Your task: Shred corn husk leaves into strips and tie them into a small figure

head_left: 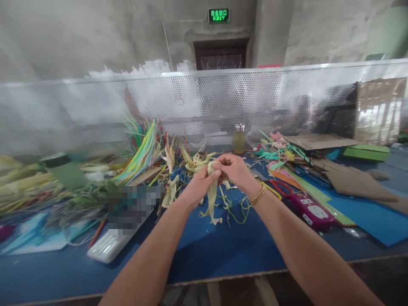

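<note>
Two-handed grip on the husk (212, 199)!

You're pinching its top with your left hand (203, 179), and your right hand (236, 170) is gripping it too, close beside. It's dangling below both. Green string (242, 222) is lying below your right hand; loose husks (196, 162) are lying just beyond your left.

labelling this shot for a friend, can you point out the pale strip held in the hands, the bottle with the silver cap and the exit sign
Pale strip (212, 197): head view, on its hanging length
Bottle (239, 140): head view, on its body below the cap
Exit sign (218, 15): head view, mid-panel
</note>
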A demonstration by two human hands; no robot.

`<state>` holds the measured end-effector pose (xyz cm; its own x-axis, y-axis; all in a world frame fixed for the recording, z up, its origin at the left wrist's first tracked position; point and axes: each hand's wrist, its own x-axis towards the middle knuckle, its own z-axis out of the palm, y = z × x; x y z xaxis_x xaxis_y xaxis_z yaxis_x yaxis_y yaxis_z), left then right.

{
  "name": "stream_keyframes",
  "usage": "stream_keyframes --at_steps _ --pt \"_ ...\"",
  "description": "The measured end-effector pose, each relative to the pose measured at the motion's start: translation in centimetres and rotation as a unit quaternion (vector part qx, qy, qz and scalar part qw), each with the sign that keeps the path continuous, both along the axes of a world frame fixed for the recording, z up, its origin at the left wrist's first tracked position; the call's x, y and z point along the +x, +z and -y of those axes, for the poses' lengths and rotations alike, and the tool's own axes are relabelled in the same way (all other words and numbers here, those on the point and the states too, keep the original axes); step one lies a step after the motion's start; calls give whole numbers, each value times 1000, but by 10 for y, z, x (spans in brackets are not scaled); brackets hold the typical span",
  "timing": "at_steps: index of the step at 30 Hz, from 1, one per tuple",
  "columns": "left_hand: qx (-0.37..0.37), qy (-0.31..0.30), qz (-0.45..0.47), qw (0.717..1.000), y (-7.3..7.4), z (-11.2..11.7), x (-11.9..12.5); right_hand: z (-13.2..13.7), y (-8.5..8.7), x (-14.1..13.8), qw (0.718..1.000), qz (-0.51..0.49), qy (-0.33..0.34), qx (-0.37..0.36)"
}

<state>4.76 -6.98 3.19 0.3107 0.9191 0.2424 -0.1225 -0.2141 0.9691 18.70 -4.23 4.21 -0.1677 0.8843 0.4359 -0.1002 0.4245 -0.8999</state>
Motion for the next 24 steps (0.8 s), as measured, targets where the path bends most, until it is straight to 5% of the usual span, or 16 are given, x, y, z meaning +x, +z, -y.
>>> stream_keyframes --at_steps 7,13,24 --pt "-70 8 -5 998 -9 -1 5 -12 -8 3 998 -10 -63 21" --pt "-147 -68 6 987 -16 1 8 -29 -2 22 986 -80 -146 20" --pt "-242 -97 -39 965 -9 7 5 -39 1 43 974 -119 -195 12"
